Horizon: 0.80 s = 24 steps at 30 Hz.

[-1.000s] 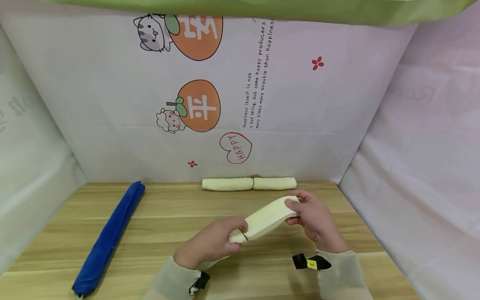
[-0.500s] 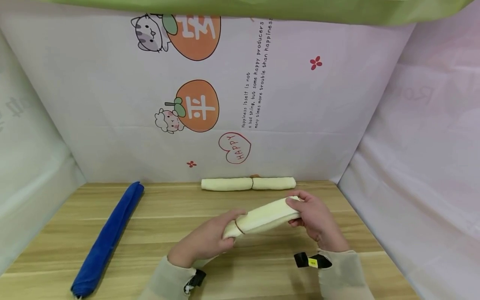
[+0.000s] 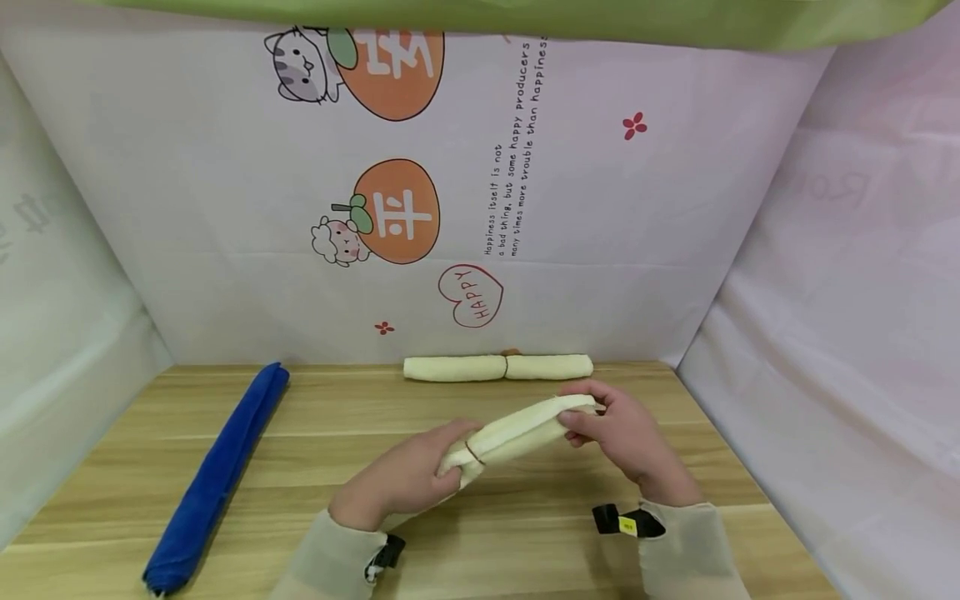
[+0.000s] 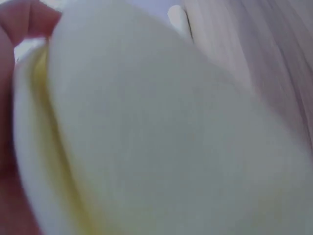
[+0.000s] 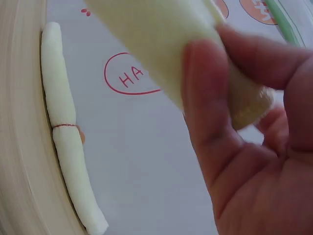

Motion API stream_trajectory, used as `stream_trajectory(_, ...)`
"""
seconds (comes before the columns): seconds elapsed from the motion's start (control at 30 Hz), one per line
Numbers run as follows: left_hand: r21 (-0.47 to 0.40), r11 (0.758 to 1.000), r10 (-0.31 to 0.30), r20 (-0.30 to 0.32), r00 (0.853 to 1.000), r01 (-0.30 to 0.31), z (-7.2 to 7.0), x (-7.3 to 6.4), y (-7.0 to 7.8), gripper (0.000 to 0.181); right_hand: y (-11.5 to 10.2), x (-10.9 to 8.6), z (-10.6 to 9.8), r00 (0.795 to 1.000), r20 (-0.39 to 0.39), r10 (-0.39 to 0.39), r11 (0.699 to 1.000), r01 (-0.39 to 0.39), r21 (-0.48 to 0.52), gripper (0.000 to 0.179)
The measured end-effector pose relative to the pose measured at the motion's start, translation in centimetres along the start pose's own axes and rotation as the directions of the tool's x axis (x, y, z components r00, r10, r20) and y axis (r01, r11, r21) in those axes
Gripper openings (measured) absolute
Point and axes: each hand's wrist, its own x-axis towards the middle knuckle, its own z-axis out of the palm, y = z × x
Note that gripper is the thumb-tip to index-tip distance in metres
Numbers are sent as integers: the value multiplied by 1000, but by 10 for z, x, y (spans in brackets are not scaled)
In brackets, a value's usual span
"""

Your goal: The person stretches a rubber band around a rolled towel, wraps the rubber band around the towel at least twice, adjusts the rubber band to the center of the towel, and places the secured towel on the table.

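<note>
A pale yellow rolled towel [image 3: 517, 433] is held in the air above the table, tilted up to the right. A thin brown band circles it near the left hand. The left hand [image 3: 405, 477] grips its lower left part, thumb and fingers on either side. The right hand [image 3: 621, 433] pinches the upper right end between thumb and fingers. In the right wrist view the right thumb [image 5: 208, 93] presses on the towel's end [image 5: 252, 105]. The left wrist view is mostly filled by the towel [image 4: 161, 122], with an open fold along its left; part of the left hand shows there.
A second pale yellow rolled towel [image 3: 457, 368], banded in its middle, lies along the table's back edge. At the left lies a long blue rolled cloth [image 3: 217, 483]. White printed sheets [image 3: 600, 208] wall the wooden table [image 3: 322, 400] at the back and sides.
The left hand has shifted left and slightly up, uncovering more of the band. The towel has turned, so a lengthwise fold now faces up. The right thumb has moved a little left and down.
</note>
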Motion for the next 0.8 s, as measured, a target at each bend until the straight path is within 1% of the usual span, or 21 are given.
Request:
stream_trajectory(0.1, 46, 999, 19, 20, 1000, -20, 2, 0, -1, 76, 1, 3, 0, 997, -64, 53, 995, -47, 87, 39)
stream_trajectory(0.17, 65, 998, 22, 44, 999, -25, 3, 0, -3, 86, 4, 5, -1, 993, -88, 83, 990, -72, 121, 39)
stream_trajectory(0.23, 77, 997, 0, 73, 997, -6, 3, -1, -6, 95, 7, 7, -4, 988, -103, 113, 987, -100, 129, 39)
stream_trajectory(0.27, 76, 997, -7, 86, 996, 0, 3, -2, -8, 96, 9, 8, -6, 985, -112, 130, 986, -116, 124, 39)
stream_trajectory(0.33, 79, 996, -39, 113, 993, 30, 1, -5, -13, 96, 12, 9, -10, 980, -125, 156, 984, -142, 110, 41)
stream_trajectory(0.43, 90, 990, -117, 152, 981, 104, -5, -12, -23, 88, 18, 9, -16, 972, -130, 196, 979, -186, 83, 35)
stream_trajectory(0.53, 89, 977, -207, 186, 960, 194, -16, -20, -31, 76, 28, 9, -20, 965, -98, 244, 969, -239, 57, 33)
stream_trajectory(0.6, 56, 968, -251, 204, 946, 245, -23, -23, -38, 67, 35, 9, -22, 960, -64, 274, 962, -273, 34, 34)
stream_trajectory(0.67, 41, 961, -276, 205, 939, 274, -30, -24, -44, 56, 43, 10, -23, 952, -42, 302, 953, -302, 16, 34)
stream_trajectory(0.73, 35, 956, -292, 198, 936, 291, -33, -23, -50, 47, 51, 12, -23, 946, -20, 323, 946, -323, -17, 31)
stream_trajectory(0.8, 71, 950, -312, 178, 933, 304, -35, -22, -55, 41, 56, 14, -22, 947, -9, 321, 942, -320, -96, 30)
